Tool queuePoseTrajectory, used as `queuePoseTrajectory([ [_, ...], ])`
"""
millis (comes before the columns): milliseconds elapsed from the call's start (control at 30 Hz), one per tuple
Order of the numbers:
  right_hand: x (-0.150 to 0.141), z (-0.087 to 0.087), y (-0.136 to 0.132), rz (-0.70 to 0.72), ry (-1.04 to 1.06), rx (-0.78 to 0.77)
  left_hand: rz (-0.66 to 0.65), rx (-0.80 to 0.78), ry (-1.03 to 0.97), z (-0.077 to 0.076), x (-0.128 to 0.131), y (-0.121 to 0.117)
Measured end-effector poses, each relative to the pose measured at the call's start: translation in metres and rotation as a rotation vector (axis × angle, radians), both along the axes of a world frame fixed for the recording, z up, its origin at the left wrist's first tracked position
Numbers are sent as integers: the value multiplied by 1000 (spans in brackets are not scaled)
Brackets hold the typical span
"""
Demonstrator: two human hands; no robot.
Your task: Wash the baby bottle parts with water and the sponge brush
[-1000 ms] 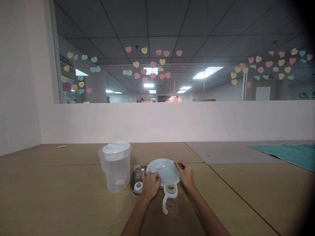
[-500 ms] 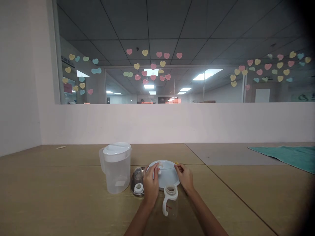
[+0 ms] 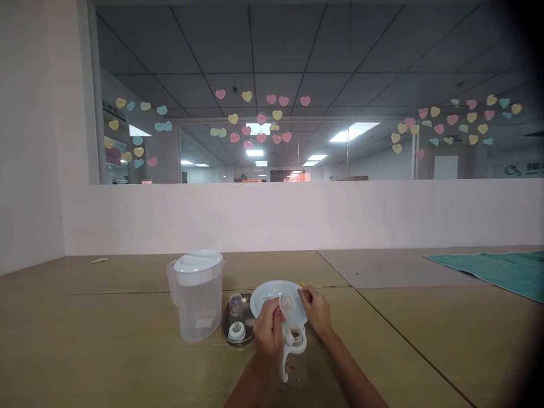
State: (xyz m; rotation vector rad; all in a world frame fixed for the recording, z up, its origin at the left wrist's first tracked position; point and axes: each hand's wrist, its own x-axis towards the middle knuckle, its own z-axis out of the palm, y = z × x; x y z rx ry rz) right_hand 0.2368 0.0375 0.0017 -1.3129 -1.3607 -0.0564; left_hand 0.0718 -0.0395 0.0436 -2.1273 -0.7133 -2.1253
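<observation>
My left hand is closed on a translucent, round-rimmed piece, like the soft top of a baby bottle, with its rim turned up. A small white ball shows just below it, over the bottle's mouth; whether the two are joined I cannot tell. My right hand pinches a thin rod that reaches left across the light blue basin; a yellow bit shows by those fingertips. Between my forearms an uncapped clear baby bottle stands upright with its white handle.
On the left stands a lidded translucent pitcher. Beside it, a metal tray holds a clear dome cap and a white collar ring with a teat. A green cloth lies at the far right, before the wall.
My left hand has come back toward me and right, from the basin's far left to above the bottle, bringing the translucent piece into plain view. My right hand has barely moved.
</observation>
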Motion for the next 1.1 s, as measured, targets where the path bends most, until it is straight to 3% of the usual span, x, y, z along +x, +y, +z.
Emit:
queuePoseTrajectory([
  [133,-1,0,-1,-11,-14,6,65,50,-59,-3,-1,4],
  [300,-1,0,-2,-44,-63,39,63,-3,-108,-9,0,8],
  [667,6,-4,2,-168,-166,55,-78,205,88,-6,3,3],
  [867,8,1,-5,-194,-190,56,-68,162,110,-9,1,5],
  [967,7,10,-19,-137,-109,94,-71,81,116,-13,1,6],
  [1100,-1,16,-44,194,204,188,-66,-39,104,-15,2,8],
])
